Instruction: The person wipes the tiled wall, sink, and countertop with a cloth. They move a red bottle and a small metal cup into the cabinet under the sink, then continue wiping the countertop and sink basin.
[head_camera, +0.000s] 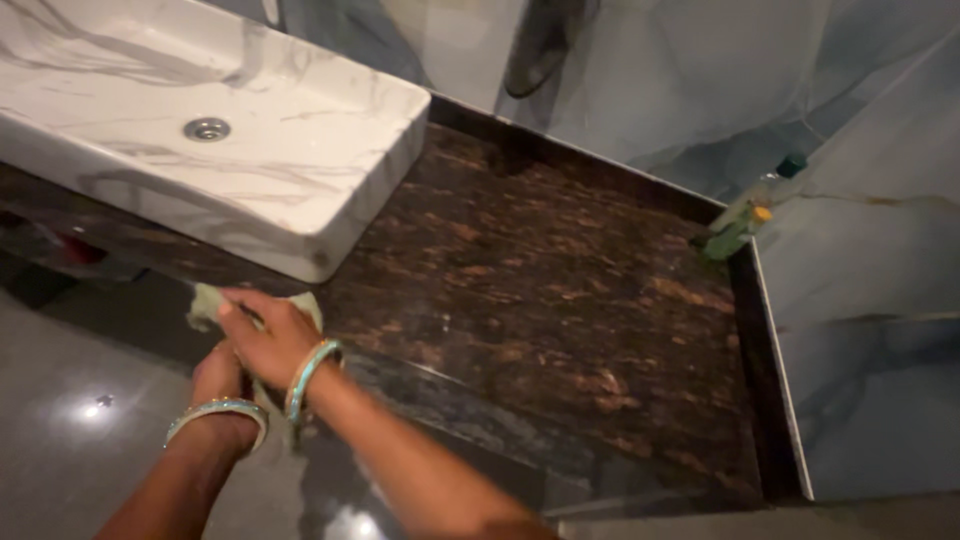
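The right hand (268, 338) lies flat, fingers spread, pressing a pale green crumpled cloth (212, 304) against the front edge of the dark brown speckled stone table (560, 290), just below the corner of the white marble-patterned rectangular basin (300, 150). The left hand (218, 378) sits just under it, curled up toward the same cloth from below; whether it truly grips the cloth I cannot tell, as the right hand covers it.

The cloth sits at the very lip of the table, so a loose hold could let it slip off toward the glossy grey tiled floor (70, 440). The bangles on both wrists could scrape the polished stone or knock the basin's corner, being so close. The green plastic bottle (745, 215), standing well apart in the far corner by the wall, looks safe from the hands.

Counted: two hands, one cloth, one basin with one metal drain (207, 128), and one bottle clearly seen, with perhaps more packed beside it, too small to tell.
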